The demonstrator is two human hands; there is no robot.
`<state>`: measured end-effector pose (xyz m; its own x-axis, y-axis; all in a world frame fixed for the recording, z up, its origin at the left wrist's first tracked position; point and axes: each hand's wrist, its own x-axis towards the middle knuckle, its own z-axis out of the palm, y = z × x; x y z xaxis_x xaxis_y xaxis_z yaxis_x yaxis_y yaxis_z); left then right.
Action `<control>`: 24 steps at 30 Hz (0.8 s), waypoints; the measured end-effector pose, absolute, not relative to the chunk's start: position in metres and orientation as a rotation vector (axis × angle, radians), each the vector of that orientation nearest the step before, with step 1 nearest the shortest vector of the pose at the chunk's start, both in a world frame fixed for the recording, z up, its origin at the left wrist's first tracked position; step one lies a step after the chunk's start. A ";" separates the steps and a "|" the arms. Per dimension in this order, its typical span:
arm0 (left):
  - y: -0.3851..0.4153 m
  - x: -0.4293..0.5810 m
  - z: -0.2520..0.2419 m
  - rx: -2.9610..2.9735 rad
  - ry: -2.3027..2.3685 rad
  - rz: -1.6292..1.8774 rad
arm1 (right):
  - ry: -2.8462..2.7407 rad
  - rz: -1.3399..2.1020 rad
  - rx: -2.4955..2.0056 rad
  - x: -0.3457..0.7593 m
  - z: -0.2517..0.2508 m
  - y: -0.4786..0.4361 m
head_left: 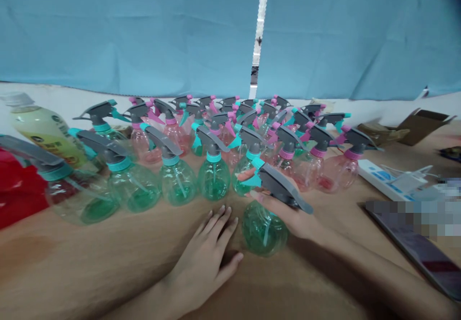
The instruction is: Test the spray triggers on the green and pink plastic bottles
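My right hand (288, 212) is wrapped round the grey and teal spray head of a green spray bottle (263, 231) that stands on the wooden table (90, 267). One finger lies by the teal trigger. My left hand (209, 257) rests flat on the table just left of that bottle, fingers stretched out and apart, holding nothing. Right behind stand several green spray bottles (213, 176) in a row, and behind them several pink spray bottles (334, 168) with pink collars.
A yellowish capped bottle (45, 130) and a red object (18, 185) are at the far left. A white power strip (382, 178), a dark flat device (414, 248) and an open cardboard box (423, 125) lie at the right. A blue curtain (144, 31) hangs behind the table.
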<state>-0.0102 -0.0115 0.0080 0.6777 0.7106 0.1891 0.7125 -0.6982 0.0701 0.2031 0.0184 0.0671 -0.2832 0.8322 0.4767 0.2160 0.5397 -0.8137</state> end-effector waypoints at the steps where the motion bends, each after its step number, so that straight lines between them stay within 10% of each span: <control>1: -0.011 -0.010 0.008 -2.874 -1.214 -0.327 | -1.780 0.792 -0.876 0.203 0.067 0.018; 24: -0.013 -0.011 0.008 -2.878 -1.225 -0.333 | -1.747 0.819 -0.859 0.202 0.066 0.019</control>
